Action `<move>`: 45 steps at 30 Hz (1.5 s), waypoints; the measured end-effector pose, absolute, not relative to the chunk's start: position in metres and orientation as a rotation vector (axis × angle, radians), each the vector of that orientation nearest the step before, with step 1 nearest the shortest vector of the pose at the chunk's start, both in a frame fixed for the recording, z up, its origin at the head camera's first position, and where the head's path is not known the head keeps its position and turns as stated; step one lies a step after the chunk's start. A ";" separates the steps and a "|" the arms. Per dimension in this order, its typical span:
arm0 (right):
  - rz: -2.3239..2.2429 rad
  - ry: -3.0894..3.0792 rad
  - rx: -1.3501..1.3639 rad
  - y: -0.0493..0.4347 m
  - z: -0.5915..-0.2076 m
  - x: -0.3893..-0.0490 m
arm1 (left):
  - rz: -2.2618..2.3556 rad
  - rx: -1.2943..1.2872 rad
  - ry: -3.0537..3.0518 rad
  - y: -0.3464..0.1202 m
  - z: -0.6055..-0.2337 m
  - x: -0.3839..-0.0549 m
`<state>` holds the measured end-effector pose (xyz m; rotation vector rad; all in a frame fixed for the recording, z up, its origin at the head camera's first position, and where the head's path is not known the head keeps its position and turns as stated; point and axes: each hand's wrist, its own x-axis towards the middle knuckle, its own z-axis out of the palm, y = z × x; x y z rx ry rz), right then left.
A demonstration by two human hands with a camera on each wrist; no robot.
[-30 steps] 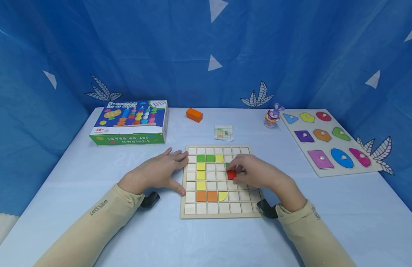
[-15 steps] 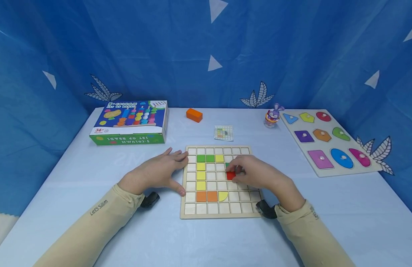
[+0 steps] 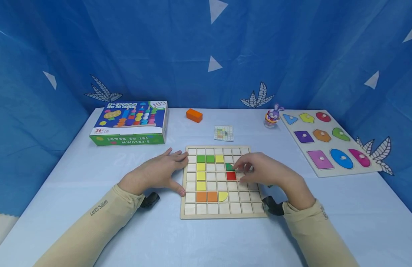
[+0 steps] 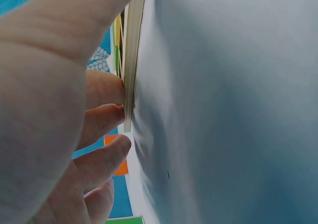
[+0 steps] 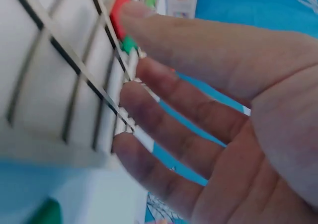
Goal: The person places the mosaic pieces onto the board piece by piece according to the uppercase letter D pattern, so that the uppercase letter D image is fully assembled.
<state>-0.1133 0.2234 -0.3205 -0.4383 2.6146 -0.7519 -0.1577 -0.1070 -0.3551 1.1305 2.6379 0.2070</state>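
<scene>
A wooden grid board (image 3: 222,216) lies on the table with flat coloured tiles in its cells. Against its left edge rests my left hand (image 3: 157,172), thumb and fingers spread; the left wrist view shows fingertips (image 4: 117,87) touching the board's side. Over the right part of the board is my right hand (image 3: 267,170), its fingers loosely bent and nothing seen between them. Just left of its fingertips lie a red square tile (image 3: 231,176) and a green tile (image 3: 229,167). Green, yellow and orange square tiles and a yellow quarter-round tile (image 3: 223,196) fill other cells.
Behind the board lies a small pattern card (image 3: 224,133). An orange block (image 3: 194,115), a bead-set box (image 3: 129,122) and a purple rabbit figure (image 3: 272,115) stand farther back. A shape puzzle board (image 3: 326,142) is at right. A green piece (image 5: 47,214) lies beside the grid board.
My right hand has drawn back to the right, off the red tile, and more of the green tile above it shows. The left hand has stayed in place.
</scene>
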 end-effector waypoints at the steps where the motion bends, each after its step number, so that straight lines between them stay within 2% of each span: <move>1: -0.746 2.610 -0.418 0.227 -0.318 -0.114 | 0.206 1.132 2.639 -0.107 -0.355 -0.158; 10: -0.705 2.575 -0.308 0.260 -0.303 -0.114 | 0.191 1.127 2.641 -0.106 -0.354 -0.157; 18: -0.651 2.538 -0.221 0.287 -0.311 -0.113 | 0.191 1.108 2.637 -0.105 -0.354 -0.157; 29: -0.614 2.495 -0.090 0.288 -0.319 -0.112 | 0.193 1.109 2.631 -0.106 -0.354 -0.158; 45: -0.648 2.596 -0.179 0.292 -0.318 -0.118 | 0.201 1.105 2.633 -0.105 -0.354 -0.157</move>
